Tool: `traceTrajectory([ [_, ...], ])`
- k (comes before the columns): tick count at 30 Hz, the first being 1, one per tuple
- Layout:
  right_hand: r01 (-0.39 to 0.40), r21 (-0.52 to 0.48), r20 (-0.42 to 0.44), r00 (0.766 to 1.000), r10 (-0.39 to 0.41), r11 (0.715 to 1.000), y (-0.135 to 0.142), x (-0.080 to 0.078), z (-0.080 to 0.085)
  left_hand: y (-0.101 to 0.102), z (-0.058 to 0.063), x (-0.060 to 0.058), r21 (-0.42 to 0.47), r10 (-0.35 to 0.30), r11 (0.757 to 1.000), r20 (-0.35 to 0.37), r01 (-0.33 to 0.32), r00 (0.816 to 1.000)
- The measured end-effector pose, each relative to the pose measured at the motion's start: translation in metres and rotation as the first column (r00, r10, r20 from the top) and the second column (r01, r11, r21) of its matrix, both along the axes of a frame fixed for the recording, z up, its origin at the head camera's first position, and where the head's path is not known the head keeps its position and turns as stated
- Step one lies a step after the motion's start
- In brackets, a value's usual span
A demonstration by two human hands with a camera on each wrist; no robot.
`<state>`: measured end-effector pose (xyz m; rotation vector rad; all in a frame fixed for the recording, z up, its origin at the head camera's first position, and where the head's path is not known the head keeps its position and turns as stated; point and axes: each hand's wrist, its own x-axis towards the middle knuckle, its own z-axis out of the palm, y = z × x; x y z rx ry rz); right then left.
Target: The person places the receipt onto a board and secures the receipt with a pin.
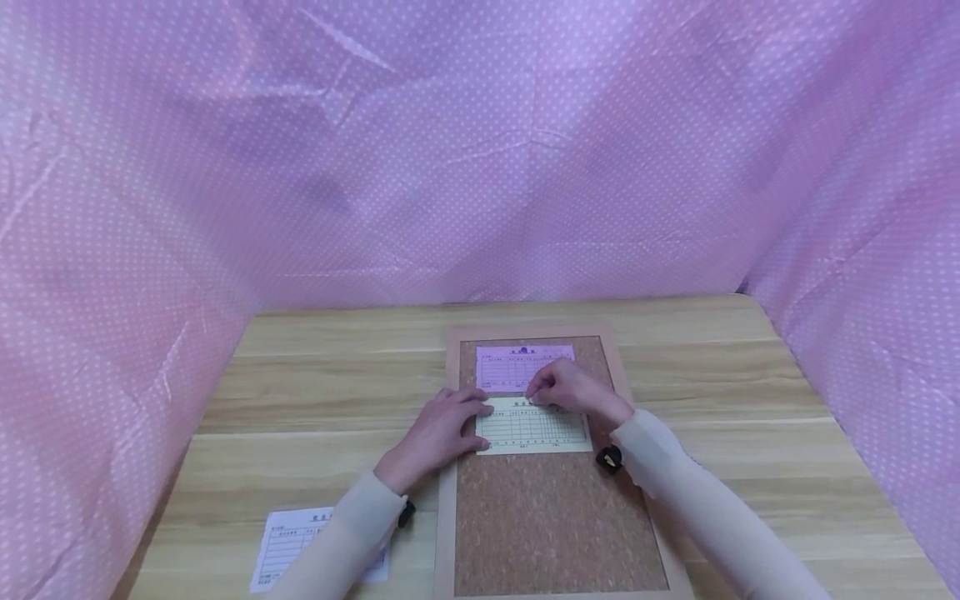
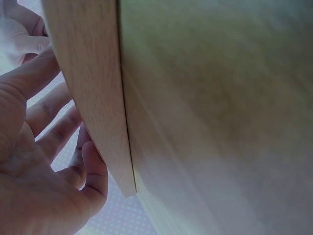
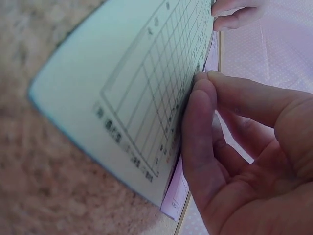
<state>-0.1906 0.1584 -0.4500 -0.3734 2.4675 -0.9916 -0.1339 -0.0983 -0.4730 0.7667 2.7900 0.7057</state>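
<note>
A pale yellow form slip (image 1: pixel 517 429) lies on the corkboard (image 1: pixel 555 517), just below a pink form slip (image 1: pixel 495 371) with a purple pushpin (image 1: pixel 523 350) at its top. My left hand (image 1: pixel 442 425) rests at the yellow slip's left edge, fingers and thumb spread, holding it down. At the slip's top middle, my right hand (image 1: pixel 566 387) pinches a small pushpin between thumb and index finger. In the right wrist view, the right hand's fingertips (image 3: pixel 203 93) mostly cover that pin. The left wrist view shows the left hand (image 2: pixel 44 142) beside the board's wooden frame (image 2: pixel 93 73).
A white form slip (image 1: pixel 288 542) lies on the wooden table (image 1: pixel 337 367) at the front left, partly under my left forearm. Pink dotted cloth (image 1: pixel 480 167) surrounds the table at the back and sides. Black wrist cameras (image 1: pixel 609 458) sit at both wrists.
</note>
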Motion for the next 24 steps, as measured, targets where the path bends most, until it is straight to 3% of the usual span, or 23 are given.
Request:
traceTrajectory([
  [13, 0.051, 0.063, 0.010, 0.999, -0.052, 0.997, -0.0055, 0.0015, 0.0036, 0.0001, -0.0010, 0.0002, 0.006, 0.003, 1.000, 0.001, -0.003, 1.000],
  [24, 0.048, 0.066, -0.013, 0.999, -0.048, 0.997, -0.0080, 0.0023, 0.0050, 0.0003, 0.0004, 0.0004, 0.029, 0.009, 1.000, 0.006, -0.009, 1.000],
])
